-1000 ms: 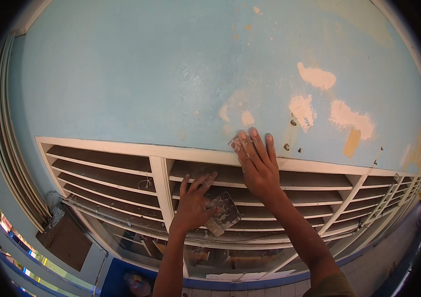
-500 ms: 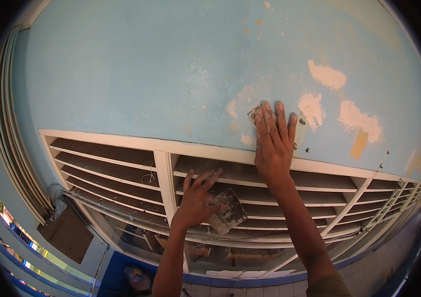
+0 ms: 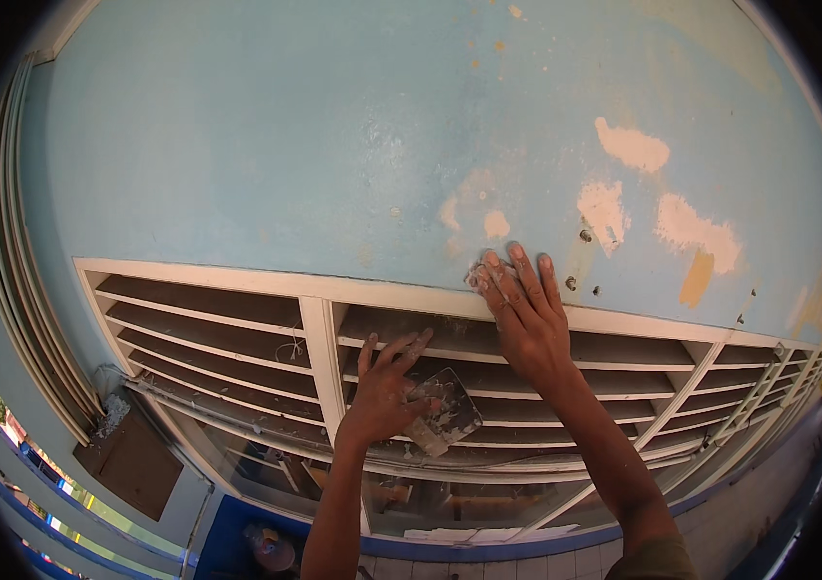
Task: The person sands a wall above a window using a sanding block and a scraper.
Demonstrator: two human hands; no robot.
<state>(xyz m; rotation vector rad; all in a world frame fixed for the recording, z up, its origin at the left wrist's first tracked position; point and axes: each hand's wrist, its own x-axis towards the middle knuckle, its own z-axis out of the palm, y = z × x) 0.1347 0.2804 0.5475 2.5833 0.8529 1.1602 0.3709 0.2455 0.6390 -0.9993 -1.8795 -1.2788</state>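
My right hand (image 3: pixel 534 329) is pressed against the light blue wall (image 3: pixel 266 145), its fingers laid over a small putty-smeared spreader (image 3: pixel 476 275). Most of that spreader is hidden under the fingers, at the wall's lower edge just above the white frame. Lower and to the left, my left hand (image 3: pixel 384 396) grips a square flat plate (image 3: pixel 449 411) smeared with pale putty. The thumb lies across the plate, while the other fingers stretch upward in front of the shelves. White putty patches (image 3: pixel 631 145) mark the wall, and a small fresh one (image 3: pixel 496 224) lies just above my right fingertips.
Below the wall runs a white frame (image 3: pixel 319 338) with dark louvre-like slats (image 3: pixel 198 338). Pipes (image 3: pixel 19 261) climb the left side above a brown box (image 3: pixel 130 464). A plastic bottle (image 3: pixel 274 551) stands low on blue. Small holes with plugs (image 3: pixel 585 235) dot the wall.
My right hand has slid down and slightly left with the spreader, uncovering a small white putty patch on the wall. My left hand and its plate have stayed nearly still.
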